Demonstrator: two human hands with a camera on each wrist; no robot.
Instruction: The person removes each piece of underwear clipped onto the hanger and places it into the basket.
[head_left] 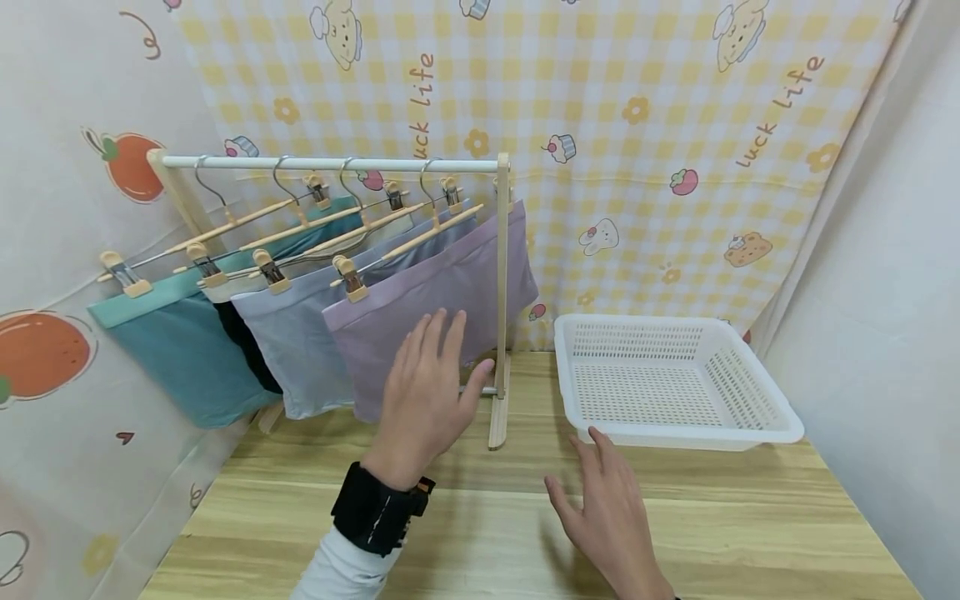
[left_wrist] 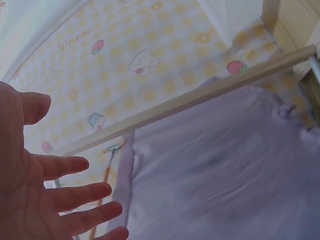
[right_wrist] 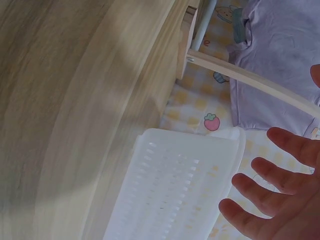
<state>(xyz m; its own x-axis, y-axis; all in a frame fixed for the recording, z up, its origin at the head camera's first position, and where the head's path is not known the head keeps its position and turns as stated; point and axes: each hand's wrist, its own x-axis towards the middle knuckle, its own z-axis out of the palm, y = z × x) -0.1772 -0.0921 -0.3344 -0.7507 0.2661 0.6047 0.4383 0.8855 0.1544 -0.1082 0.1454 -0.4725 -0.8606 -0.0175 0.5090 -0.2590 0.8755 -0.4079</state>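
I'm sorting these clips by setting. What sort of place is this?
Probably a staged home-laundry corner: a small drying rack with clipped garments such as the lilac cloth, a white basket on a wooden table, and cartoon-print fabric backdrops.

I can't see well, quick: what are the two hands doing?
Left hand: open, fingers spread, holding nothing, in front of the purple cloth.
Right hand: open, holding nothing, near the white basket.
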